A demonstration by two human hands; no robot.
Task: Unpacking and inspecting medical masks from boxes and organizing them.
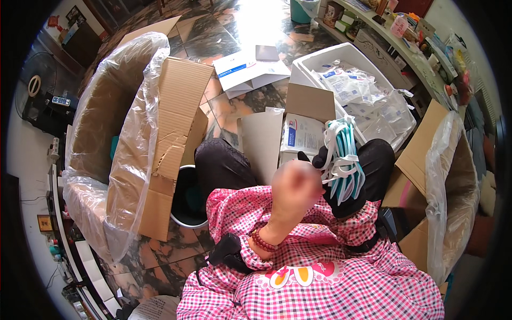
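Observation:
My left hand (296, 184), bare and with a red bead bracelet (262, 242) at the wrist, is raised over my lap. Its fingers are blurred, so I cannot tell how they are bent. Just right of it is a bundle of teal and white face masks (345, 162) with white ear loops. My right hand (341, 205), in a black glove, grips this bundle from below and behind; the masks cover much of it. Dark fingertips show between the left hand and the masks. Beyond both hands an open carton (312, 98) holds a white printed mask packet (301, 133).
On the left stands a large cardboard box (178, 101) lined with clear plastic, beside a dark bucket (186, 221). A white foam bin (314, 58) of packets is at the far right. Another lined box (421, 149) is at my right. A flattened white carton (248, 72) lies ahead on the tiles.

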